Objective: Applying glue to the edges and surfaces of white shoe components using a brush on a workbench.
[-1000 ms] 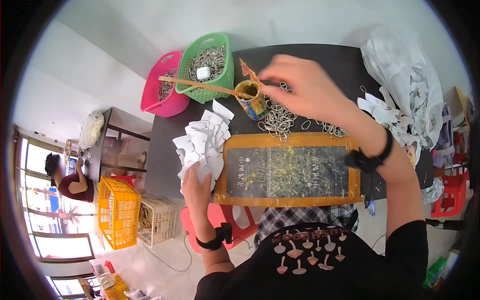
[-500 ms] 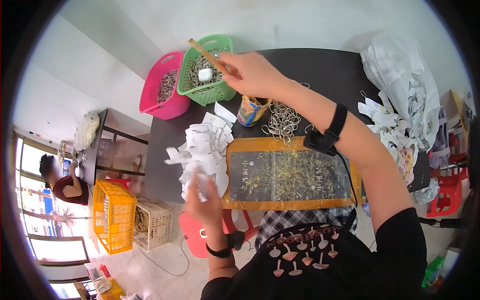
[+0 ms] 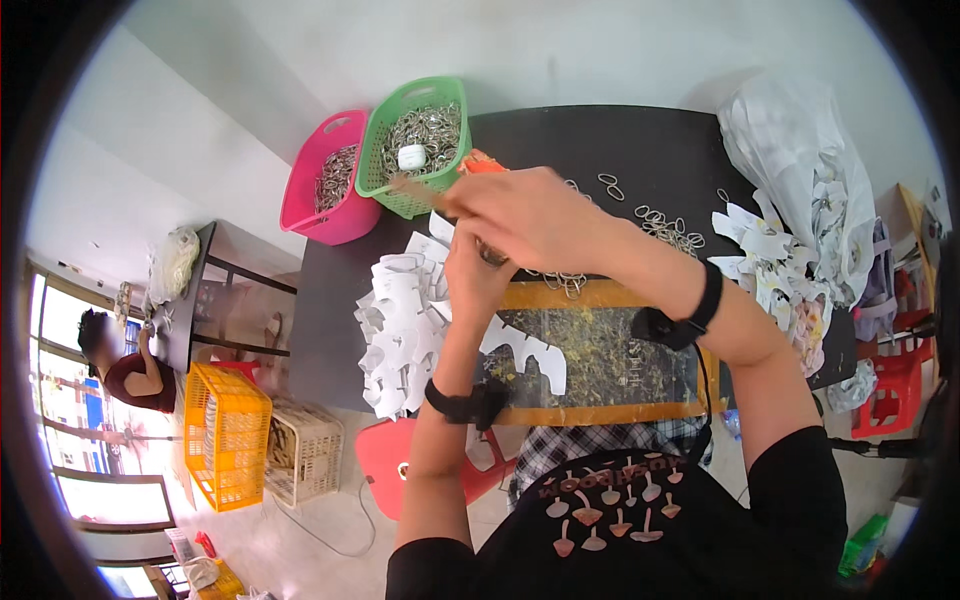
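Observation:
My right hand [image 3: 535, 215] is closed around a thin wooden stick [image 3: 425, 192] that points left, blurred by motion. Directly below it, my left hand [image 3: 475, 272] has its fingers curled in, close against the right. Something dark and shiny shows between the two hands, too small to make out. An orange, can-like thing [image 3: 483, 162] peeks out above the right hand, mostly hidden. On the dark printed mat [image 3: 590, 350] with a tan border lies a scalloped white paper piece [image 3: 535, 360]. To its left sits a pile of similar white paper pieces [image 3: 395, 315].
Green [image 3: 415, 190] and pink [image 3: 330, 225] baskets of metal rings stand at the back left. Loose metal rings [image 3: 675, 232] lie on the black table [image 3: 600, 135]. White scraps [image 3: 765, 245] and a plastic bag [image 3: 800, 150] are at right. Another person [image 3: 135, 375] is far left.
My left hand has moved from the paper pile up to my right hand. A white paper piece now lies on the mat. The right hand, with the stick, has come lower.

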Motion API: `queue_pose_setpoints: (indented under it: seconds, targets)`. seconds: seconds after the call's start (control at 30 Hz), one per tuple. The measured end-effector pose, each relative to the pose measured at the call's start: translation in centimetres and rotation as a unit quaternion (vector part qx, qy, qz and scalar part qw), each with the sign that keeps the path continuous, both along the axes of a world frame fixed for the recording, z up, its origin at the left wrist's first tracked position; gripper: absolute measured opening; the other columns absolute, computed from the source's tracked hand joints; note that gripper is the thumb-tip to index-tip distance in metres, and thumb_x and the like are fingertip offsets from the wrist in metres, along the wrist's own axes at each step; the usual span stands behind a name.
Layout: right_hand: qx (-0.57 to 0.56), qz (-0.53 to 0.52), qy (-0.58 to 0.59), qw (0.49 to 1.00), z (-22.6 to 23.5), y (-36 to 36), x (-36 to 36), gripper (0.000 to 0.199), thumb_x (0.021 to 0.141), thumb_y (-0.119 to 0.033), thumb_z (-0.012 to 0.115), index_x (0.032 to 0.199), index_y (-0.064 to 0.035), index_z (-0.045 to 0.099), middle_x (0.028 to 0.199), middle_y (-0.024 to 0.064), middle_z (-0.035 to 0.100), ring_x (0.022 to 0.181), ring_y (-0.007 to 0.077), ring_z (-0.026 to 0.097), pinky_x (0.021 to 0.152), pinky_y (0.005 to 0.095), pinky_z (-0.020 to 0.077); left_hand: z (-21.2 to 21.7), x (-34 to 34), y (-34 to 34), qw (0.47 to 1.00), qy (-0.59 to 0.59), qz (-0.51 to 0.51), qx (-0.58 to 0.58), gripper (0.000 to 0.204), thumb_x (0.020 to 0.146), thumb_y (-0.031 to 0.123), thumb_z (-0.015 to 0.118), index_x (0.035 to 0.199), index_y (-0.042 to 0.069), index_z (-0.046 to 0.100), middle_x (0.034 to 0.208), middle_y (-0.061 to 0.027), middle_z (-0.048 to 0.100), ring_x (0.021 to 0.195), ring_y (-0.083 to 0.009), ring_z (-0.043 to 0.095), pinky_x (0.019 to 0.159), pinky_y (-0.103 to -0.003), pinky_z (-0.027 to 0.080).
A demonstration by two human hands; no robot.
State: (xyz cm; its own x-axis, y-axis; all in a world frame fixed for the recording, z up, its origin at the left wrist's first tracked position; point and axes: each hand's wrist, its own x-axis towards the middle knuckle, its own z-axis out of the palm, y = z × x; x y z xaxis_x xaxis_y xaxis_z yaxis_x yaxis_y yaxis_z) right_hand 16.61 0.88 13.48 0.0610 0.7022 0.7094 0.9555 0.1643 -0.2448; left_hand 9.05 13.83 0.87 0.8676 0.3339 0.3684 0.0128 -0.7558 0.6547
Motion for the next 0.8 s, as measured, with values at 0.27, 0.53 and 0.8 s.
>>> queue_pose_setpoints:
  seconds: [0.27, 0.53, 0.8]
  targets:
    - [0.401, -0.097, 0.076, 0.908, 8.5, -14.6, -3.1, 0.021, 0.088, -0.01, 0.058, 0.107, 0.0008, 0.054, 0.098, 0.0153, 0.062, 0.062, 0.0109, 0.052, 0.054, 0.0205, 0.0445, 1.6, -0.9, -1.7, 0.983, -0.167, 0.02, -0.075, 0.071, 0.062, 0.002, 0.083, 0.121, 0.001, 0.044, 0.114, -0.0112, 0.056, 0.105, -0.0217, 0.059, 0.086, -0.036, 0.054]
    - [0.163, 0.042, 0.116, 0.979, 3.7, -13.9, -5.0, 0.024, 0.075, 0.004, 0.065, 0.097, -0.0031, 0.059, 0.096, 0.0185, 0.065, 0.07, 0.0189, 0.066, 0.053, 0.0254, 0.0532, 1.3, -2.6, -4.6, 0.981, -0.188, 0.021, -0.038, 0.073, 0.059, 0.001, 0.081, 0.124, 0.004, 0.047, 0.115, -0.0116, 0.058, 0.103, -0.0279, 0.06, 0.086, -0.035, 0.049]
    - [0.014, -0.051, 0.023, 0.998, -0.9, -11.5, -4.9, 0.018, 0.073, -0.003, 0.07, 0.085, -0.0026, 0.056, 0.092, 0.0093, 0.061, 0.068, 0.023, 0.064, 0.054, 0.0279, 0.0521, 0.8, -1.9, -6.3, 0.962, -0.273, 0.003, 0.026, 0.074, 0.06, -0.001, 0.08, 0.126, 0.003, 0.045, 0.121, -0.0152, 0.057, 0.105, -0.0308, 0.059, 0.089, -0.036, 0.048]
